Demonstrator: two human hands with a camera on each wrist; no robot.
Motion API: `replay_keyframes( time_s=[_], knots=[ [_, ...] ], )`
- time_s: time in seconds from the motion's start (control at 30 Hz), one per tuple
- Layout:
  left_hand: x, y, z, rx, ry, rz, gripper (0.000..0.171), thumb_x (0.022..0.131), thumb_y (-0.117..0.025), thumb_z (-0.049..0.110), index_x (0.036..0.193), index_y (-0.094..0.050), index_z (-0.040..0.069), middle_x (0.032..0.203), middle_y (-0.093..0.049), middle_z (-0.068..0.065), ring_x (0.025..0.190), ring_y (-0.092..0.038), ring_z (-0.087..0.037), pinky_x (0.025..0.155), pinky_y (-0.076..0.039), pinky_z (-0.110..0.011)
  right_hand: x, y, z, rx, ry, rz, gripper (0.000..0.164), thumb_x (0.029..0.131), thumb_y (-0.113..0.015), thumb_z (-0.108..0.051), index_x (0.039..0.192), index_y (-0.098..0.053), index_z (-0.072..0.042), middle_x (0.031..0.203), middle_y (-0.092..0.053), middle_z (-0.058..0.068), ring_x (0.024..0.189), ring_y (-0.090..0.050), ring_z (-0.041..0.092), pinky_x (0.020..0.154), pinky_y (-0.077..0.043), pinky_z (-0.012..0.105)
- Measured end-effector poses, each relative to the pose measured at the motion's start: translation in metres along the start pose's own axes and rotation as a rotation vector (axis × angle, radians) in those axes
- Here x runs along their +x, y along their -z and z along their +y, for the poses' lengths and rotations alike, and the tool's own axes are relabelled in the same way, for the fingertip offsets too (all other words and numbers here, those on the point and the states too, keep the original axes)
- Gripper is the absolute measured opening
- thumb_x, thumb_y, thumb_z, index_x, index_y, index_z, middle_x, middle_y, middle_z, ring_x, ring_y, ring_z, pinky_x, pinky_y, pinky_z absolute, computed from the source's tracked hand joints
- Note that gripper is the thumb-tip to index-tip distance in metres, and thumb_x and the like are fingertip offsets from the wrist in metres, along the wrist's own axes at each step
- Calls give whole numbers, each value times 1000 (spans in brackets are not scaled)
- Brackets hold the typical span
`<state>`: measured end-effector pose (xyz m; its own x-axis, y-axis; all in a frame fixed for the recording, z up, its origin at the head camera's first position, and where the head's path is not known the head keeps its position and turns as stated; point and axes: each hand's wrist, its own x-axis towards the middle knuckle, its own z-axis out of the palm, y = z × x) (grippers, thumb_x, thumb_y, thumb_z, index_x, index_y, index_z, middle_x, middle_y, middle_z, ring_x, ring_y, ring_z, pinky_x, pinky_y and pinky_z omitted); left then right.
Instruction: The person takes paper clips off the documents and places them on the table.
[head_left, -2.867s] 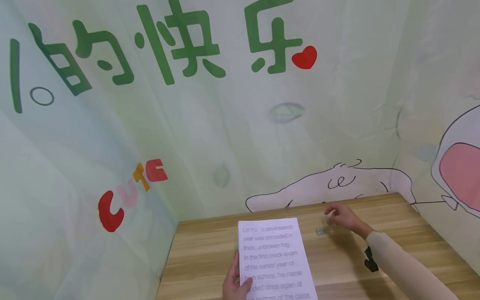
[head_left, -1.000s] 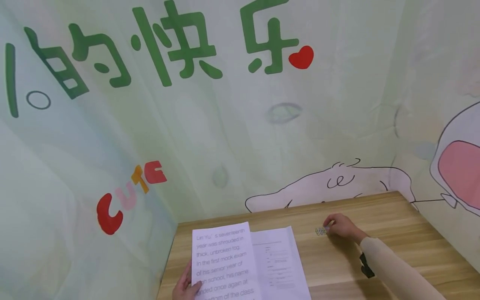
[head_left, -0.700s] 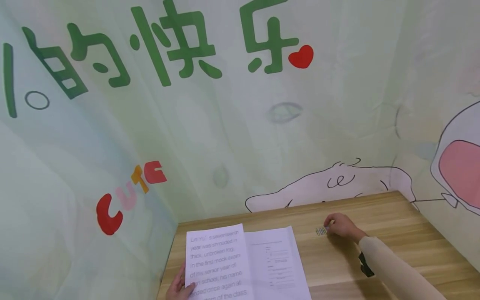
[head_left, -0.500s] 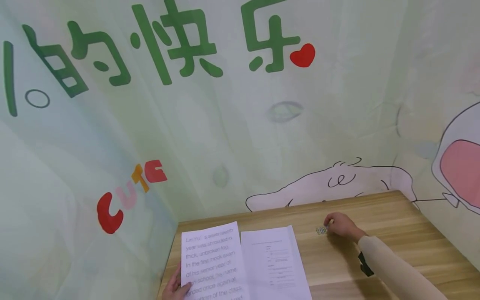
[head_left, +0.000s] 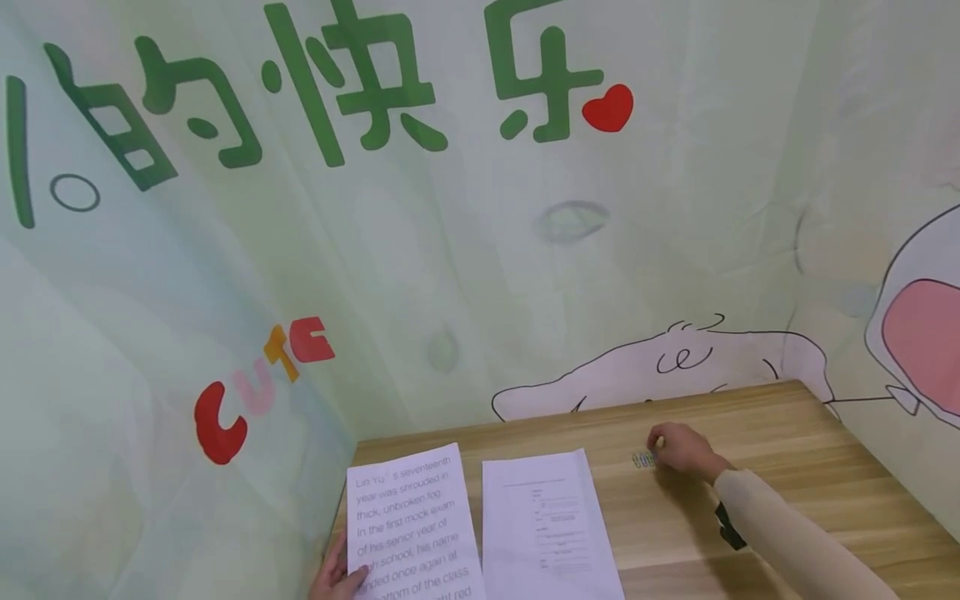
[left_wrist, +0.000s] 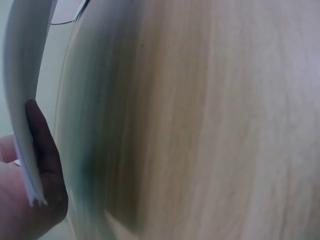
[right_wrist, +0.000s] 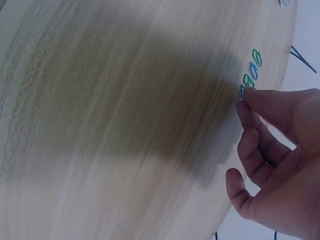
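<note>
My left hand [head_left: 337,575] grips a thin stack of printed paper [head_left: 408,525] by its left edge, thumb on the front and fingers behind. In the left wrist view the stack [left_wrist: 25,90] is seen edge-on, slightly bent, in the left hand [left_wrist: 35,195]. At the table's right side, my right hand [head_left: 684,450] reaches down to a short row of paper clips [head_left: 641,460]. The right wrist view shows green and blue paper clips [right_wrist: 256,57] lined up, with the thumb and forefinger of my right hand [right_wrist: 280,150] pinching the blue one at the near end. Its other fingers are curled.
A second printed sheet [head_left: 551,533] lies on the wooden table [head_left: 765,425], just right of the held stack. A printed cloth [head_left: 450,250] hangs behind and left of the table. A black device [head_left: 729,527] sits under the right sleeve [head_left: 795,533].
My left hand has carried the paper stack left, uncovering the sheet on the table. My right hand has come down to the end of the clip row and stayed there.
</note>
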<state>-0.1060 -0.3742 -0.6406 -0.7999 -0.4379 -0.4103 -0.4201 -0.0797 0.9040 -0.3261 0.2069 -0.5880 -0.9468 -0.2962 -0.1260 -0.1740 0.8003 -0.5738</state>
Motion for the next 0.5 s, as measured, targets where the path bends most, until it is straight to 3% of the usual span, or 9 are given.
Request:
replay_keyframes(
  time_s=[0.17, 0.27, 0.5],
  knots=[
    [-2, 3, 1, 19, -14, 14, 92, 90, -69, -6, 168, -24, 13, 126, -69, -28, 86, -76, -25, 75, -64, -45, 2, -2, 0, -30, -2, -16, 24, 81, -70, 5, 102, -74, -7, 93, -69, 6, 80, -59, 22, 67, -47, 34],
    [-2, 3, 2, 56, -32, 20, 92, 89, -69, -8, 167, -25, 10, 129, -67, -33, 87, -76, -26, 73, -64, -45, 2, -4, 2, -19, -14, -22, 23, 84, -72, 4, 104, -75, -7, 97, -70, 7, 84, -59, 23, 70, -49, 35],
    [0, 6, 5, 85, -44, 27, 89, 87, -71, -9, 164, -30, 4, 125, -67, -34, 85, -75, -22, 72, -63, -41, 1, -7, 19, 147, 8, -1, 24, 84, -77, 4, 107, -74, -2, 93, -67, 8, 80, -58, 22, 68, -50, 32]
  ],
)
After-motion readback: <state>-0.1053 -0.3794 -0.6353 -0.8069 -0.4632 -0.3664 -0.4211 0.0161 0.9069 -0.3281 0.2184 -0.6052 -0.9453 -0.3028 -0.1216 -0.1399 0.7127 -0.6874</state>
